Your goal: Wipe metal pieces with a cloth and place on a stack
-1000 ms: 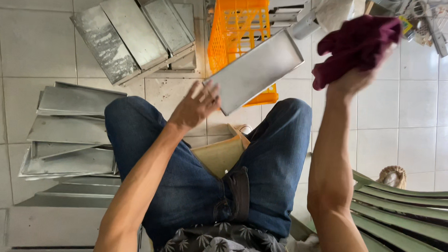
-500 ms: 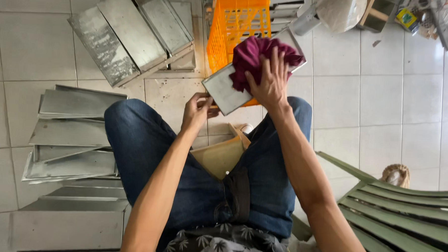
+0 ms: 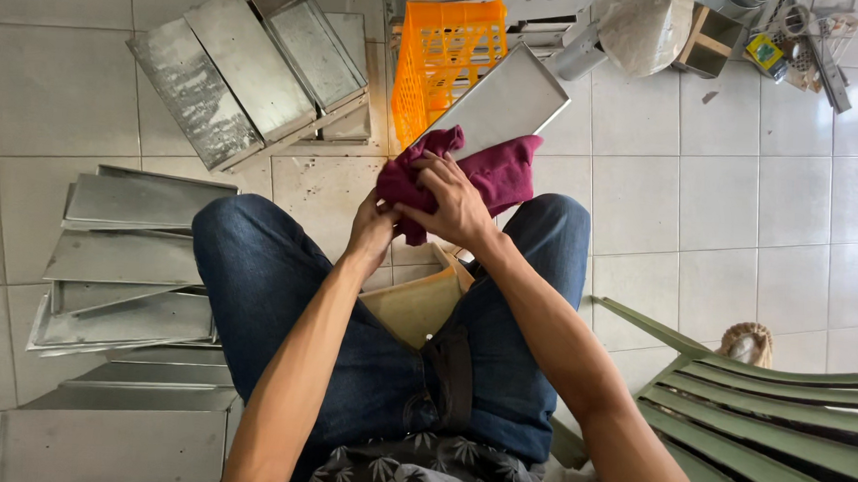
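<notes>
While we sit on the low seat, head view shows both hands working one long metal tray [image 3: 505,106], held up at a slant just over our knees w/ its far end overlapping the orange crate [image 3: 445,61].

Change vs. a sec ago: our right hand [image 3: 454,202] was raised off to the right w/ the maroon cloth [image 3: 493,172], well apart from the tray; half a sec ago it had come down flat on the tray face; now it sits at the tray's near end, cloth bunched under the fingers and trailing right of the tray. Right grip: fingers curled shut on the cloth, pressing it to the metal. Our left hand [image 3: 370,231] has stayed at the tray's near lower corner, fingers closed round the edge as far as we can tell; part of that grip is hidden behind the cloth.

We read that as a wiping stroke drawn down the tray toward us, so the near end is under the rag and the far half is bare and looks dull-clean.

Rel. to the tray: more trays [image 3: 235,68] lie left of it on the tiled floor [image 3: 697,193], another stack [image 3: 129,259] left & nearer us beside our left knee. Green slatted chair [image 3: 765,414] sits right & nearer us. Tan box [image 3: 417,302] between our legs, directly below the tray.
</notes>
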